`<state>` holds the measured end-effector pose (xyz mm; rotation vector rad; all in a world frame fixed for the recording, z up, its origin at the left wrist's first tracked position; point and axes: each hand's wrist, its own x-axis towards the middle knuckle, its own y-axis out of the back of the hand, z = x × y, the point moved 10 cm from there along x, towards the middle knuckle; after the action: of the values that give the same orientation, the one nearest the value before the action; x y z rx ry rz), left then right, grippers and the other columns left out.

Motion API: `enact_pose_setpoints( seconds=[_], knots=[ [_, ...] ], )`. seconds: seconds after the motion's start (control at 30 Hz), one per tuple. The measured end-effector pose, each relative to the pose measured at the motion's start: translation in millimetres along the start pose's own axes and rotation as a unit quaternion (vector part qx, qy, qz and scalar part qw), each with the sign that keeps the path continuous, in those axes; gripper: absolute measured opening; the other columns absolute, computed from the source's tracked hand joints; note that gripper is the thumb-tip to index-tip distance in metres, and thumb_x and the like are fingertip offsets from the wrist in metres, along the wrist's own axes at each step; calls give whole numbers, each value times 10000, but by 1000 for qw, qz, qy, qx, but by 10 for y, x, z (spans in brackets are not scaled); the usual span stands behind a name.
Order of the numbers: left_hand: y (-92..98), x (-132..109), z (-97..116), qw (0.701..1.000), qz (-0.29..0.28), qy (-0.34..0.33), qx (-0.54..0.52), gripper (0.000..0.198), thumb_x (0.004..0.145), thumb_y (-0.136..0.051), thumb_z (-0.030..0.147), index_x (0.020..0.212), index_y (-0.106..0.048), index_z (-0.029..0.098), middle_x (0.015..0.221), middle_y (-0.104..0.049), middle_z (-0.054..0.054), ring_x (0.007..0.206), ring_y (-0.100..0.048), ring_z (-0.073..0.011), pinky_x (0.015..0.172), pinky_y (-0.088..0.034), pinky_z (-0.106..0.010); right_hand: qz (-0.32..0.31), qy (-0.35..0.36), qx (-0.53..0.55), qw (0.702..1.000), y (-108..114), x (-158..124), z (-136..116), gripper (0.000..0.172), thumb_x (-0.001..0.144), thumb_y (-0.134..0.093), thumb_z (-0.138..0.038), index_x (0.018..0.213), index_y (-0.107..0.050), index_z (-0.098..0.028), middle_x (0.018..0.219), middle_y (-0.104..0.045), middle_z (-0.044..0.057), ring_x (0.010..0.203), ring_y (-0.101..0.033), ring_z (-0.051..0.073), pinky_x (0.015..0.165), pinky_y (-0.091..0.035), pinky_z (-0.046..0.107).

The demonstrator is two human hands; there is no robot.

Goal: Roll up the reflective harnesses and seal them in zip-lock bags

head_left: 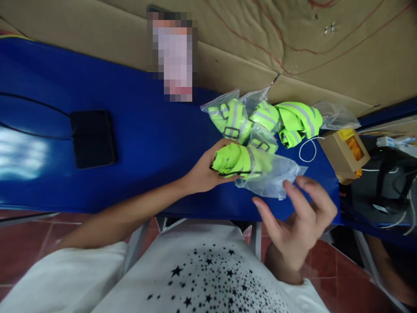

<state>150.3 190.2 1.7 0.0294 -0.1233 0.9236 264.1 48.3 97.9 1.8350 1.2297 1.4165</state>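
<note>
My left hand (205, 170) is wrapped round a folded neon-yellow reflective strap (234, 158), its near end bare. The far end of the strap sits inside a clear plastic bag (272, 176) that stretches to the right. Beside the bag's loose end is my right hand (298, 224), fingers spread and apart; whether a fingertip touches the plastic I cannot tell. Just behind lie more reflective straps with black buckles in a clear bag (236, 119), another bagged strap (265, 115), and a folded strap (299, 121) at the right.
All this rests on a blue table (146, 130). A black square device (93, 138) with cables lies left. A blurred-out rectangular object (176, 56) is at the back. To the right are a white cord loop (308, 150), a cardboard box (345, 152) and dark equipment (384, 187).
</note>
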Motion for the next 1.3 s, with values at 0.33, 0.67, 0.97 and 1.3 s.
enact_pose_setpoints(
  seconds=[0.33, 0.67, 0.97, 1.3],
  knots=[
    [-389, -135, -295, 974, -154, 129, -108, 536, 702, -862, 278, 1193, -669, 185, 1144, -747, -74, 1066, -697, -257, 953, -565, -418, -193, 119, -47, 973, -608, 191, -117, 855, 989, -586, -491, 1645, -172, -134, 1505, -538, 201, 1431, -482, 341, 1184, -417, 552],
    [-330, -138, -275, 953, -88, 198, -213, 526, 641, -884, 193, 1139, -712, 179, 1106, -778, -59, 1028, -721, -238, 979, -554, -417, -146, 67, -98, 982, -418, 200, -40, 987, 947, -576, -631, 1655, -109, -126, 1550, -478, 238, 1445, -462, 391, 1193, -365, 636],
    [-479, -228, -458, 934, -171, 226, -217, 435, 681, -851, 192, 1101, -738, 212, 1065, -780, -23, 940, -711, -193, 880, -562, -347, -252, 87, -26, 963, -699, 161, -72, 916, 973, -540, -610, 1656, -123, -165, 1511, -494, 231, 1423, -487, 378, 1091, -523, 562],
    [-285, -118, 60, 987, -141, -80, -13, 595, 697, -854, 235, 1260, -664, 199, 1287, -679, -121, 1203, -644, -287, 1074, -506, -437, -206, 88, 9, 975, -276, 315, 95, 875, 943, -634, -565, 1643, -222, -239, 1584, -469, 136, 1473, -449, 360, 1252, -302, 657]
  ],
)
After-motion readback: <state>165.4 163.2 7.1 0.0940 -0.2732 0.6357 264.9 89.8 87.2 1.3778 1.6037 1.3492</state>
